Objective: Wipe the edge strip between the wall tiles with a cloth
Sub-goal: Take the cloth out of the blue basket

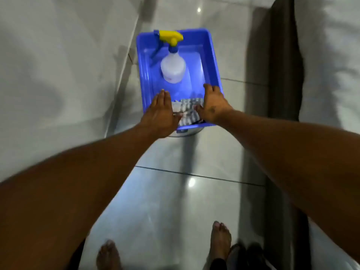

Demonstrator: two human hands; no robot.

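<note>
Your left hand (161, 114) and right hand (212, 104) are flat, each grip released, touching the striped cloth (187, 112) at the near end of the blue tub (212, 61), near the spray bottle (172, 65)

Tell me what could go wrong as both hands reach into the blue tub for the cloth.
1. The spray bottle stands upright just beyond the striped cloth; a quick pull might tip it.
2. The blue tub seems to rest on a smaller round base, so pressing on its near rim could tilt it.
3. The floor tiles look glossy and the feet are bare: drips could mean slipping.
</note>
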